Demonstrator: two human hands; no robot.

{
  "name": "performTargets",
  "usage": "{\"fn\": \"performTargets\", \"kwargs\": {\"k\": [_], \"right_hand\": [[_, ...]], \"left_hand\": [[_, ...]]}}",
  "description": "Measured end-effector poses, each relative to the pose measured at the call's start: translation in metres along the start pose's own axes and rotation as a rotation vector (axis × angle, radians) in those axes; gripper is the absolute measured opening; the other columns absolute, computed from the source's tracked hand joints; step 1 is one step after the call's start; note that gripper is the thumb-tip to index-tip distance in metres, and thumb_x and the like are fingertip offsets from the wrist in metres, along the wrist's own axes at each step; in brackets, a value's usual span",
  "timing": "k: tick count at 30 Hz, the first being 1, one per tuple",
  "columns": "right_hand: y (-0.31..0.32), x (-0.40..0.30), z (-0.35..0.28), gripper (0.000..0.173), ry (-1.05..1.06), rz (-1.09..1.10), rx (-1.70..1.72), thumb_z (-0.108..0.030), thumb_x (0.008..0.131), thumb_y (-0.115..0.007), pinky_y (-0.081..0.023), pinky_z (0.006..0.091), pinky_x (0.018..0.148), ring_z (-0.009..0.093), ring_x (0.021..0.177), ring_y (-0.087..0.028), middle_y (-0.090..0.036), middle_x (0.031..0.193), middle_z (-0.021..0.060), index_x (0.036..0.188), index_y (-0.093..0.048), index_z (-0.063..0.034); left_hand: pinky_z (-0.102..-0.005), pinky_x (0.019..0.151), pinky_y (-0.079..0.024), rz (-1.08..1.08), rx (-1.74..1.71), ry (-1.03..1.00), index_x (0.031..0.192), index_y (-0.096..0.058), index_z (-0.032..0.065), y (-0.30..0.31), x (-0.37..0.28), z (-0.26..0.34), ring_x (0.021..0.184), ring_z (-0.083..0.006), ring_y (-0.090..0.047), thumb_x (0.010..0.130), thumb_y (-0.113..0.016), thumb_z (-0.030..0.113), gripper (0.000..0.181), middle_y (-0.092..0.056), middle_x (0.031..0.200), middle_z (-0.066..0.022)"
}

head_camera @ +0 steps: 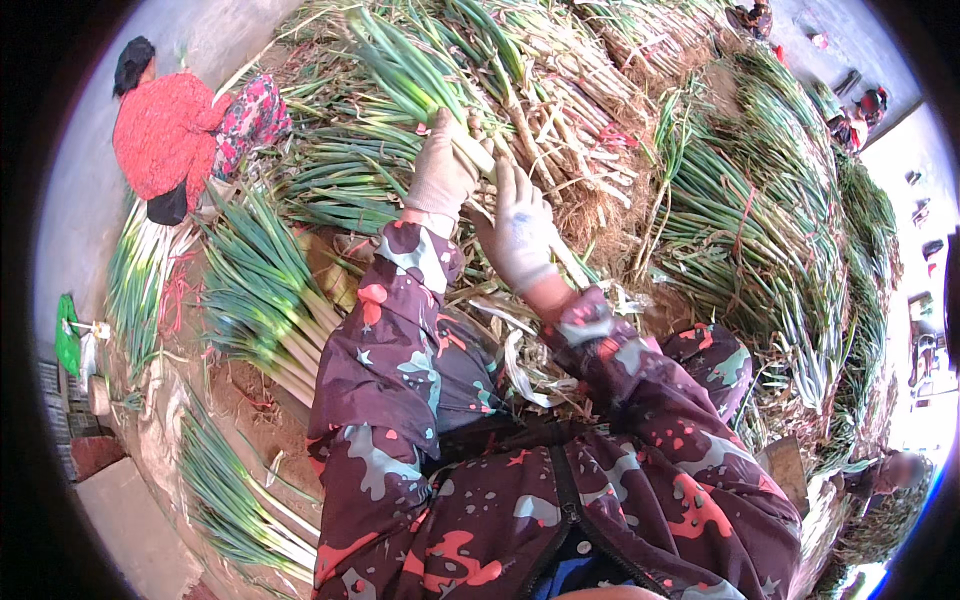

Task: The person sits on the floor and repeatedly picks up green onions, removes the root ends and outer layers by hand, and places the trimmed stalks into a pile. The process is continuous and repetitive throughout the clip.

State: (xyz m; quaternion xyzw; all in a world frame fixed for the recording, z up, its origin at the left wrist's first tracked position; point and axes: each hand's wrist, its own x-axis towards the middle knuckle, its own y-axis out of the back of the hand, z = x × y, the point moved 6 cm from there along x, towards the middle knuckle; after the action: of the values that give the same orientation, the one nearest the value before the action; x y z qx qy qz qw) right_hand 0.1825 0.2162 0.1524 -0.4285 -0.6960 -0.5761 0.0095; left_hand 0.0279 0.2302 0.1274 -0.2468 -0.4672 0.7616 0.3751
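Observation:
My left hand (442,169), in a pale work glove, grips a green onion stalk (472,153) around its pale shank. Its green leaves (409,75) point up and away from me. My right hand (519,229), gloved with a bluish stain on the back, has its fingertips at the stalk's lower white end. Its palm side is hidden, so its hold is unclear. A pale stalk or strip (570,262) shows beside the right wrist. Just beyond both hands lies a heap of untrimmed green onions (555,142) with dry outer leaves and brown roots.
Clean-looking green onions (262,292) lie at my left, with another bunch (240,495) nearer. Peeled leaf scraps (521,367) cover the ground between my legs. Tied bundles (757,217) stretch along the right. A person in a red top (169,131) crouches at far left; other people are at right.

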Motion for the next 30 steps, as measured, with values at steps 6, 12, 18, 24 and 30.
{"fn": "performTargets", "kwargs": {"k": [6, 12, 18, 24, 30], "right_hand": [[-0.07, 0.011, 0.015, 0.034, -0.435, -0.765, 0.98, -0.028, 0.077, -0.077, -0.047, 0.0291, 0.055, 0.016, 0.061, -0.059, -0.066, 0.077, 0.0082, 0.088, -0.067, 0.0027], [-0.054, -0.035, 0.03, 0.027, -0.426, -1.016, 1.455, -0.033, 0.086, -0.071, -0.037, 0.0183, 0.049, 0.003, 0.057, -0.049, -0.055, 0.068, -0.0048, 0.089, -0.063, -0.0073], [-0.031, -0.047, 0.044, 0.043, -0.212, -0.682, 1.431, -0.048, 0.095, -0.053, -0.041, 0.0202, 0.06, 0.004, 0.068, -0.05, -0.06, 0.079, -0.004, 0.099, -0.063, -0.0062], [-0.051, -0.07, 0.063, 0.034, -0.461, -0.455, 1.297, -0.038, 0.097, -0.054, -0.038, 0.0192, 0.058, 0.003, 0.067, -0.045, -0.053, 0.079, -0.0065, 0.098, -0.061, -0.0045], [-0.066, -0.1, 0.1, 0.03, -0.256, -0.365, 0.727, -0.032, 0.096, -0.055, -0.047, 0.0344, 0.062, 0.027, 0.066, -0.061, -0.066, 0.076, 0.0118, 0.094, -0.066, -0.0047]], "left_hand": [[-0.0301, 0.053, -0.039, -0.151, 0.088, 0.104, 0.095, -0.054, 0.0124, -0.02, -0.018, 0.014, 0.056, -0.0133, -0.044, 0.088, -0.054, 0.058, 0.046, -0.051, 0.074, -0.0015], [-0.0307, 0.055, -0.041, -0.133, 0.012, 0.129, 0.091, -0.053, 0.0118, -0.022, -0.018, 0.007, 0.06, -0.0137, -0.045, 0.082, -0.059, 0.062, 0.052, -0.05, 0.074, -0.0018], [-0.0311, 0.058, -0.043, -0.128, 0.039, 0.031, 0.09, -0.052, 0.0121, 0.003, -0.007, 0.028, 0.062, -0.0154, -0.049, 0.082, -0.055, 0.064, 0.053, -0.053, 0.079, -0.0034], [-0.027, 0.054, -0.036, -0.118, 0.041, 0.0, 0.09, -0.049, 0.0111, 0.012, -0.002, 0.031, 0.056, -0.0092, -0.039, 0.088, -0.047, 0.063, 0.052, -0.047, 0.074, 0.0019], [-0.0247, 0.053, -0.035, -0.144, -0.022, 0.017, 0.09, -0.05, 0.011, 0.008, -0.008, 0.06, 0.057, -0.0086, -0.041, 0.088, -0.048, 0.063, 0.052, -0.047, 0.074, 0.0018]]}}
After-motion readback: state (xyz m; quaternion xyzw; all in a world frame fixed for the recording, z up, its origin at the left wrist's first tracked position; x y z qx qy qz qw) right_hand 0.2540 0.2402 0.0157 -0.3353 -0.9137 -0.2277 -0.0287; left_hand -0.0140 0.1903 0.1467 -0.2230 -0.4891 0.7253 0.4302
